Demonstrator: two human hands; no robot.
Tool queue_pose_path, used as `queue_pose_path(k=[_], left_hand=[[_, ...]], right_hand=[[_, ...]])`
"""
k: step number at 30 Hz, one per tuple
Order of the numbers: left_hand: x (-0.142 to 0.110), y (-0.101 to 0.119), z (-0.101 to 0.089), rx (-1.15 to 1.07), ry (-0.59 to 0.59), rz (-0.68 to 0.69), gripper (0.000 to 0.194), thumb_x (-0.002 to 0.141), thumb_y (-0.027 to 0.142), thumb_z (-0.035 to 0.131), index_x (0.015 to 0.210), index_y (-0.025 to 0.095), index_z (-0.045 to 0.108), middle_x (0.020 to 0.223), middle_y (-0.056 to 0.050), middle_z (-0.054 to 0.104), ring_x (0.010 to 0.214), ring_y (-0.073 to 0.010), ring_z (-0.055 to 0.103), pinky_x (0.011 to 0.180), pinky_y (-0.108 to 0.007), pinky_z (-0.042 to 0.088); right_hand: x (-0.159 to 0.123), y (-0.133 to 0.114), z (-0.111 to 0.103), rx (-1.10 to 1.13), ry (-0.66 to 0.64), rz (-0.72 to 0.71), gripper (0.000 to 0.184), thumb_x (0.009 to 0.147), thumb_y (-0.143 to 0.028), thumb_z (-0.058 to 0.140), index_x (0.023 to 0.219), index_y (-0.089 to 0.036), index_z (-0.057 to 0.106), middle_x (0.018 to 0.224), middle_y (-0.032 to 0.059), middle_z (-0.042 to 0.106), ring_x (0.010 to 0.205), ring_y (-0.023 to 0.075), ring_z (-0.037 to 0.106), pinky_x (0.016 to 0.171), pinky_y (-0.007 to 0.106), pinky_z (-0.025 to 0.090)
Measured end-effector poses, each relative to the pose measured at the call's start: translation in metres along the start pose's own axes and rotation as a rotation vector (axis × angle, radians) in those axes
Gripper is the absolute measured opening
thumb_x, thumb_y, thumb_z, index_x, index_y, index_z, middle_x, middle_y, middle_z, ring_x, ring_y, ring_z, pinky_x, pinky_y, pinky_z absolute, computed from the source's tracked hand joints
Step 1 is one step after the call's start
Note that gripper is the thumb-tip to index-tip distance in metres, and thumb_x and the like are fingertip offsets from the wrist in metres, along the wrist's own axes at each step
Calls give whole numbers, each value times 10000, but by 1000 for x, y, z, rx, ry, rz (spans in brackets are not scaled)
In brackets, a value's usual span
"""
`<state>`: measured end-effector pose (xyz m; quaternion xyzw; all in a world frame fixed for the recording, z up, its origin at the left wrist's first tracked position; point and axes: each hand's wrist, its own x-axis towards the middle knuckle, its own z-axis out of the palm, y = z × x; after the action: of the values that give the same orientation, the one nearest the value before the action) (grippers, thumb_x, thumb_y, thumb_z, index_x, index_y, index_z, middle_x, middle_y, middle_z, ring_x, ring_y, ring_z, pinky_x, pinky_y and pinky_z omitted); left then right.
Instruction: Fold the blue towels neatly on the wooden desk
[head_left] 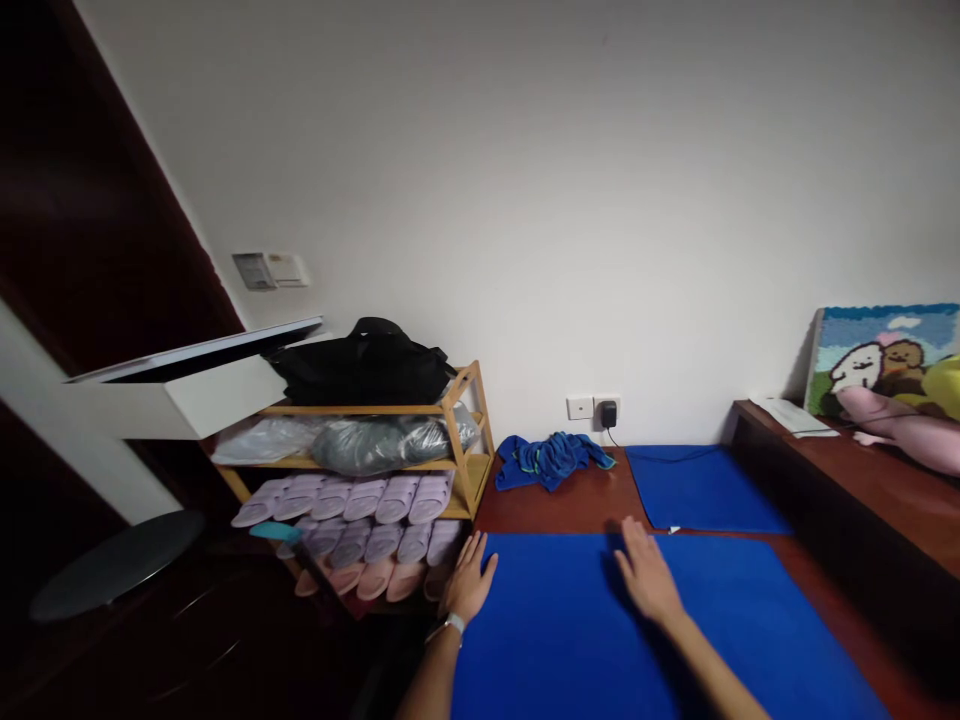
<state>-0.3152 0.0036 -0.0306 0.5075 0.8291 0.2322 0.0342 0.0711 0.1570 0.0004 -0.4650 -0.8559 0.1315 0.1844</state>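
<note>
A large blue mat (555, 640) covers the front of a reddish-brown wooden surface (600, 500). At the mat's left edge is my left hand (470, 580), fingers stretched out and holding nothing, with a pale band on the wrist. My right hand (646, 572) is over the mat's middle, fingers extended and thumb apart, also holding nothing; a shadow lies beside it. Whether either palm touches the mat I cannot tell. Beyond my hands, a crumpled blue cloth (553, 460) lies against the wall. A smaller blue mat (705, 488) is at the back right.
On the left, a wooden rack (466, 440) holds rows of slippers (367, 500), plastic-wrapped items and a black bag (367, 365). A white box (217, 395) juts out beside it. A plugged-in adapter (609, 413) trails a cord. Right, a raised ledge (885, 455) bears a pink plush toy (900, 425).
</note>
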Motion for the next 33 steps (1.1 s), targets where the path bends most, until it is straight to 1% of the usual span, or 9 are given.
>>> queue_pose_path(k=[4, 7, 10, 15, 20, 24, 28, 30, 33], left_hand=[[-1, -2, 1, -9, 9, 16, 628, 1031, 493, 413, 1577, 194, 492, 1690, -87, 443, 1579, -248, 363, 1281, -430, 336], [0, -4, 2, -14, 12, 19, 628, 1028, 504, 419, 1572, 203, 500, 1683, -84, 456, 1576, -250, 369, 1280, -436, 340], [0, -4, 3, -14, 13, 12, 624, 1029, 499, 423, 1573, 203, 498, 1685, -82, 453, 1580, -247, 361, 1283, -431, 335], [0, -3, 3, -11, -2, 1, 626, 1040, 489, 413, 1584, 186, 481, 1701, -87, 425, 1589, -240, 341, 1288, -418, 327], [-1, -2, 2, -1, 13, 20, 618, 1041, 475, 408, 1581, 184, 485, 1685, -86, 455, 1588, -238, 342, 1293, -408, 315], [0, -3, 1, 4, 17, 21, 616, 1036, 476, 414, 1577, 191, 494, 1679, -79, 467, 1585, -240, 349, 1285, -394, 330], [2, -5, 2, 4, 16, 25, 632, 1035, 477, 405, 1578, 164, 488, 1671, -96, 474, 1582, -250, 356, 1284, -409, 334], [2, -5, 4, 0, 18, 27, 626, 1034, 477, 407, 1577, 177, 489, 1670, -90, 477, 1579, -250, 362, 1285, -421, 335], [3, -6, 6, -8, 24, 28, 621, 1033, 482, 411, 1582, 203, 483, 1678, -76, 467, 1579, -249, 363, 1284, -433, 337]], right_hand=[[8, -97, 31, 32, -175, -156, 764, 1056, -604, 191, 1676, -171, 298, 1738, 69, 256, 1625, 249, 197, 1333, 471, 170], [12, -97, 36, 18, -241, -135, 757, 1054, -589, 203, 1668, -163, 319, 1729, 89, 275, 1621, 257, 211, 1330, 495, 168], [9, -43, 26, -30, -216, -54, 747, 1042, -554, 226, 1660, -151, 344, 1726, 95, 301, 1620, 259, 219, 1332, 488, 154], [-15, 95, -14, -93, -139, 118, 787, 981, -557, 221, 1630, -156, 414, 1686, 97, 424, 1602, 307, 267, 1319, 497, 218], [-42, 231, -44, -95, 38, 277, 752, 870, -584, 258, 1536, -383, 543, 1554, 31, 606, 1535, 402, 391, 1235, 602, 334], [-55, 292, -55, -57, 125, 355, 786, 829, -630, 291, 1509, -369, 587, 1532, 93, 621, 1500, 425, 439, 1189, 638, 371], [-57, 273, -63, -88, 136, 397, 773, 842, -622, 258, 1454, -356, 647, 1514, 73, 640, 1505, 417, 437, 1200, 599, 369], [-53, 232, -62, -133, 124, 371, 821, 877, -596, 220, 1498, -232, 615, 1562, 114, 591, 1535, 397, 396, 1242, 566, 337], [-46, 140, -48, -156, 72, 234, 840, 968, -548, 155, 1601, -83, 451, 1669, 135, 444, 1592, 324, 299, 1310, 518, 236]])
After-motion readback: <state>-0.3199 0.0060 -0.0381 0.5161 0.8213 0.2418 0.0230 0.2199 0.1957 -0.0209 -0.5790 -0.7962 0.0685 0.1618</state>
